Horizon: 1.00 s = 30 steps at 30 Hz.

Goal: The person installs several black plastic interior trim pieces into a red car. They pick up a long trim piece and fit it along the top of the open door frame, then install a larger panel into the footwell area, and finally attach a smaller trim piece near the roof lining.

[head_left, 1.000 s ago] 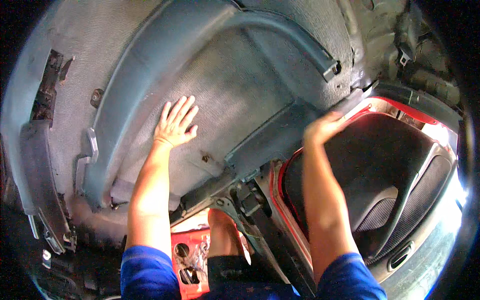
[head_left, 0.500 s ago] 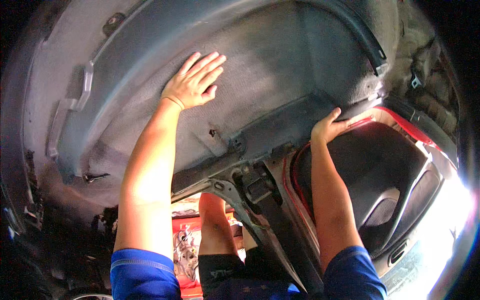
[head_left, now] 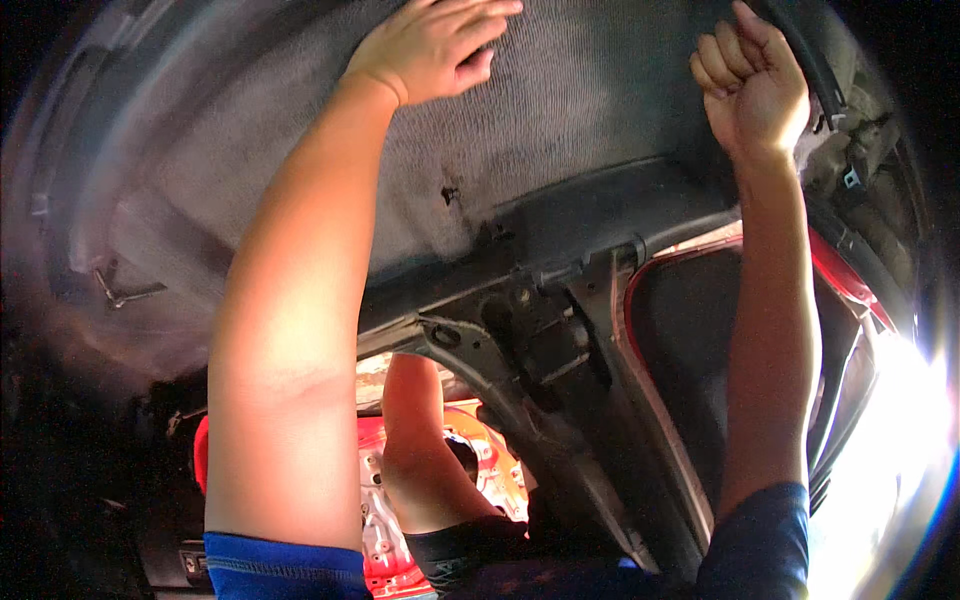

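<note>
A large grey panel with a ribbed surface (head_left: 570, 110) and dark trim along its edges fills the upper part of the view. My left hand (head_left: 425, 50) lies against it near the top, fingers stretched out and partly cut off by the picture's edge. On the right, my right hand (head_left: 755, 90) is raised beside the panel's dark curved trim strip (head_left: 815, 65). Its fingers are curled into a loose fist with the wrist side showing, and I see nothing held in it. Whether the knuckles touch the panel, I cannot tell.
An open car door (head_left: 690, 300) with red edging is at the right, partly behind my forearm. Dark metal framework (head_left: 560, 350) runs below the panel. A bare leg (head_left: 415, 440) in dark shorts shows lower down, near red bodywork (head_left: 385, 560). A small metal handle (head_left: 125, 293) is at left.
My right hand has left the panel's lower edge by the door, risen to its upper right and curled up. The left hand sits higher in view, still flat. The view has shifted.
</note>
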Available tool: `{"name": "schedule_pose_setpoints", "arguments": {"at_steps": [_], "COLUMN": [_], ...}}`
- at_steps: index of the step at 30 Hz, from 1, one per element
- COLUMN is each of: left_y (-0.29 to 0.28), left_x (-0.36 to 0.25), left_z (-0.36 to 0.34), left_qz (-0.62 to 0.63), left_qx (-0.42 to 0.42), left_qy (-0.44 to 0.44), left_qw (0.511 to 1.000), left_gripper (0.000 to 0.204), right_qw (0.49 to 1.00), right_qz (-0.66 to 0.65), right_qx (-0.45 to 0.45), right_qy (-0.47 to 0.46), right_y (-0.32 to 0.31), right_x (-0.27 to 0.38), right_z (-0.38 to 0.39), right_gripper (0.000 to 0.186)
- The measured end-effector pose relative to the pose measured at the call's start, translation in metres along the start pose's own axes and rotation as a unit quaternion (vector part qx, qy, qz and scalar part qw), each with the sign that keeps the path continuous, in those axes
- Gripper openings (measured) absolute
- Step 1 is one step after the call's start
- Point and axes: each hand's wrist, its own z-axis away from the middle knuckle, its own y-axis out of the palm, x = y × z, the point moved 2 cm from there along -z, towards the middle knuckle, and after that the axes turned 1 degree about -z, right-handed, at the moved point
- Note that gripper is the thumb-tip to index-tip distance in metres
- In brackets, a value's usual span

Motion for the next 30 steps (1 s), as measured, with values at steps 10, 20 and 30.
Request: {"name": "schedule_pose_setpoints", "arguments": {"at_steps": [10,20,30], "left_y": [-0.056,-0.064,-0.066], "left_x": [-0.036,-0.039,-0.024], "left_z": [0.185,0.211,0.209], "left_qz": [-0.005,-0.053,-0.093], "left_qx": [0.081,0.083,0.099], "left_qy": [-0.180,-0.236,-0.225], "left_qw": [0.980,0.967,0.965], "left_gripper": [0.055,0.062,0.065], "right_qw": [0.754,0.877,0.970], "right_qz": [0.653,0.349,0.119], "right_qx": [-0.069,-0.293,-0.210], "right_qy": [-0.011,0.149,0.033], "right_y": [-0.112,-0.128,-0.036], "right_x": [-0.191,-0.159,-0.060], "right_z": [0.092,0.067,-0.016], "right_gripper": [0.013,0.022,0.033]}}
